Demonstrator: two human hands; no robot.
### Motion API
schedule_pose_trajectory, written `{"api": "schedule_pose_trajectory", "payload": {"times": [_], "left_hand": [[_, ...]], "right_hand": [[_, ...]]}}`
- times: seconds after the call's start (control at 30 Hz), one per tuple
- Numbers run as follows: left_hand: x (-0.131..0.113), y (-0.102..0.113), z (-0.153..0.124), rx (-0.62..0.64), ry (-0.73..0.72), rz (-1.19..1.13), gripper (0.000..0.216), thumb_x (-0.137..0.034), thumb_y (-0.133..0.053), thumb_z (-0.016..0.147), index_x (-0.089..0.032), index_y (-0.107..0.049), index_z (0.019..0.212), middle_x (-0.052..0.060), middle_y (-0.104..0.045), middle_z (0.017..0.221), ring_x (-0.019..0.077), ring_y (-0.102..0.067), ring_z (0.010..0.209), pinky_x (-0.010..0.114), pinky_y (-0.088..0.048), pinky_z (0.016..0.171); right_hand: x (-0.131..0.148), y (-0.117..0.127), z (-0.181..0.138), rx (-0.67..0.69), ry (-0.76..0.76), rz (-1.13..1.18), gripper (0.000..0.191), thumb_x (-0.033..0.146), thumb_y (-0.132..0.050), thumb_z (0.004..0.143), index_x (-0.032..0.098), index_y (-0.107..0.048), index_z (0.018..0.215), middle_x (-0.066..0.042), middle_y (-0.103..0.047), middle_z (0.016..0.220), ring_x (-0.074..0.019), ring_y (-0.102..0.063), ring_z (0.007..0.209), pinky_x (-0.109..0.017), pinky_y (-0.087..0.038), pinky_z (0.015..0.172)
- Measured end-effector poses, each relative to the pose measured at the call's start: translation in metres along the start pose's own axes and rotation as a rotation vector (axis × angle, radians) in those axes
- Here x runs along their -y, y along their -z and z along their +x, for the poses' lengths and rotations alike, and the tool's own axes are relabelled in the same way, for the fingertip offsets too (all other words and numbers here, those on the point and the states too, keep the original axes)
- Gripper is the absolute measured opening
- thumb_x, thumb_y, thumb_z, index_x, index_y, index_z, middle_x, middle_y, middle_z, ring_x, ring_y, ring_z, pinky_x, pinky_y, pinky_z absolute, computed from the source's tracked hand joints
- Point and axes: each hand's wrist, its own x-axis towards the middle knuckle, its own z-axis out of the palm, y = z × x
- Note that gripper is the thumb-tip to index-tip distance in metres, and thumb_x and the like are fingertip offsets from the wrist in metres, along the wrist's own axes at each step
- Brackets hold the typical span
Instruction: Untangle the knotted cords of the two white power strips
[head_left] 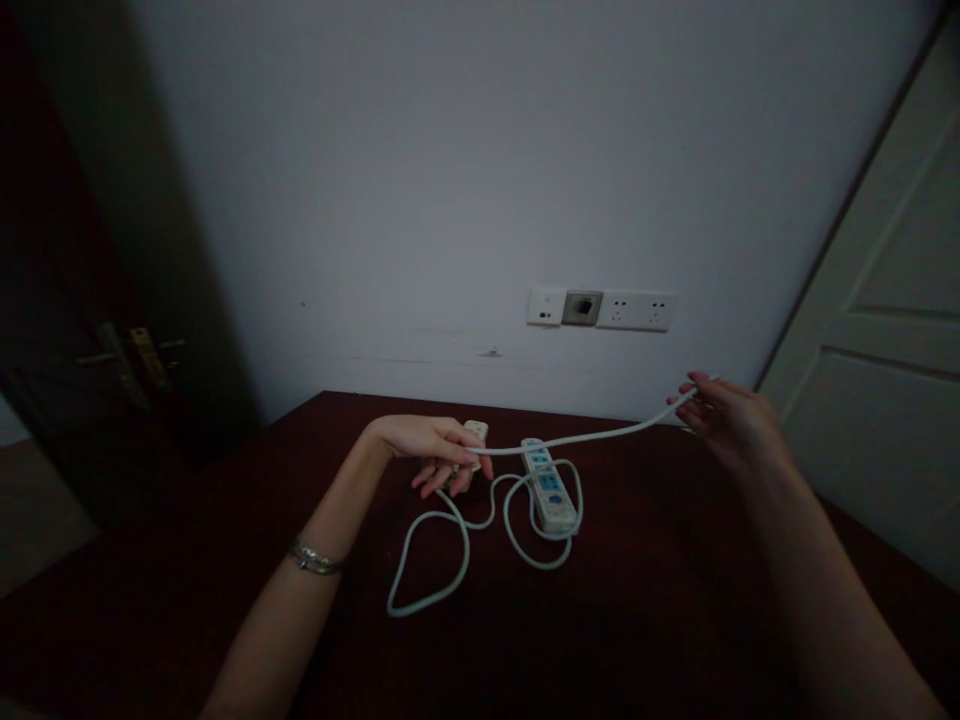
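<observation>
While both hands are raised over the dark red tabletop (637, 620), a white cord (592, 437) spans the gap between them, sagging slightly. At one end of this span, the left hand (431, 440) pinches the cord between thumb and forefinger, with the remaining fingers loosely curled beneath and slightly apart. At the other end, the right hand (731, 412) grips it between thumb and fingertips, well apart from the left and somewhat higher in the view; a short tip of white projects past these fingers. Between the hands, the span crosses in front of the far end of a power strip (556, 512) with blue socket faces. Further cord lies in loose loops on the tabletop, one nearer the viewer than the left hand, others around and across the power strip. A second white block (477, 429) shows partly behind the left fingers; whether they touch it cannot be told.
</observation>
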Motion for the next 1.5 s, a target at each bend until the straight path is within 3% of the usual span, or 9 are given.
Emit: {"api": "schedule_pose_trajectory", "payload": {"times": [0.23, 0.43, 0.53, 0.63, 0.83, 0.97, 1.2, 1.37, 1.5], "left_hand": [[-0.021, -0.012, -0.042, 0.044, -0.094, 0.040, 0.043, -0.036, -0.055, 0.084, -0.008, -0.057, 0.117, 0.009, -0.066, 0.068, 0.0140, -0.060, 0.045, 0.021, -0.046, 0.040], [0.016, 0.014, -0.071, -0.042, -0.455, -0.014, 0.058, -0.057, -0.071, 0.057, -0.011, -0.068, 0.091, 0.006, -0.060, 0.042, 0.0173, -0.057, 0.036, 0.029, -0.051, 0.051], [0.028, 0.022, -0.074, 0.011, -0.434, -0.105, 0.074, -0.063, -0.074, 0.043, -0.012, -0.067, 0.096, 0.006, -0.059, 0.041, 0.0173, -0.055, 0.032, 0.023, -0.045, 0.038], [0.019, 0.018, -0.070, -0.023, -0.291, -0.109, 0.073, -0.061, -0.071, 0.055, -0.011, -0.063, 0.107, 0.009, -0.066, 0.056, 0.0152, -0.057, 0.036, 0.020, -0.041, 0.035], [-0.005, -0.004, -0.026, -0.125, 0.028, 0.071, 0.065, -0.064, -0.035, 0.084, -0.012, -0.061, 0.113, 0.012, -0.069, 0.080, 0.0145, -0.063, 0.053, 0.021, -0.045, 0.040], [0.002, -0.013, 0.017, -0.109, 0.081, 0.226, 0.050, -0.055, -0.041, 0.086, -0.013, -0.062, 0.105, 0.009, -0.068, 0.074, 0.0125, -0.060, 0.053, 0.020, -0.043, 0.042], [0.022, -0.029, 0.078, -0.628, -0.073, 0.778, 0.037, -0.039, -0.052, 0.083, -0.011, -0.062, 0.106, 0.010, -0.067, 0.091, 0.0167, -0.060, 0.076, 0.025, -0.042, 0.066], [0.051, -0.030, 0.109, -0.610, -0.058, 0.719, 0.044, -0.040, -0.056, 0.080, -0.010, -0.059, 0.112, 0.010, -0.067, 0.086, 0.0180, -0.060, 0.072, 0.024, -0.041, 0.062], [0.063, -0.026, 0.115, -0.554, -0.035, 0.597, 0.029, -0.020, -0.054, 0.079, -0.012, -0.062, 0.106, 0.003, -0.066, 0.069, 0.0134, -0.057, 0.060, 0.021, -0.039, 0.055]], "right_hand": [[-0.006, -0.007, -0.003, 0.118, -0.048, -0.148, 0.008, 0.011, -0.055, 0.078, 0.013, -0.062, 0.080, -0.002, -0.060, 0.068, -0.0107, -0.062, 0.054, -0.017, -0.053, 0.047], [-0.005, -0.009, -0.004, 0.031, -0.025, -0.061, 0.007, 0.008, -0.056, 0.075, 0.012, -0.062, 0.073, -0.003, -0.063, 0.069, -0.0086, -0.059, 0.051, -0.018, -0.053, 0.048], [-0.006, -0.008, -0.002, -0.020, -0.028, 0.011, 0.008, 0.008, -0.055, 0.075, 0.013, -0.060, 0.072, -0.002, -0.063, 0.067, -0.0100, -0.062, 0.059, -0.020, -0.055, 0.055], [-0.008, -0.005, 0.002, -0.037, -0.042, 0.064, 0.008, 0.008, -0.055, 0.076, 0.013, -0.058, 0.073, -0.002, -0.061, 0.065, -0.0122, -0.064, 0.066, -0.022, -0.056, 0.060], [0.000, -0.011, -0.007, 0.064, -0.083, 0.046, 0.014, 0.003, -0.048, 0.080, 0.011, -0.058, 0.074, -0.002, -0.058, 0.063, -0.0098, -0.061, 0.057, -0.024, -0.057, 0.061], [0.007, -0.022, -0.023, 0.234, -0.111, -0.024, 0.009, 0.006, -0.053, 0.080, 0.010, -0.061, 0.079, -0.002, -0.059, 0.064, -0.0097, -0.060, 0.053, -0.022, -0.056, 0.056], [0.008, -0.040, -0.047, 0.502, -0.124, -0.088, 0.016, 0.016, -0.064, 0.073, 0.011, -0.063, 0.089, -0.002, -0.060, 0.064, -0.0114, -0.060, 0.055, -0.024, -0.056, 0.054], [0.008, -0.049, -0.060, 0.598, -0.111, -0.116, 0.021, 0.021, -0.067, 0.071, 0.013, -0.061, 0.089, -0.002, -0.061, 0.065, -0.0112, -0.059, 0.055, -0.025, -0.056, 0.054], [0.007, -0.058, -0.065, 0.521, -0.077, -0.077, 0.019, 0.022, -0.069, 0.069, 0.013, -0.059, 0.082, -0.001, -0.060, 0.063, -0.0103, -0.059, 0.053, -0.023, -0.055, 0.052]]}}
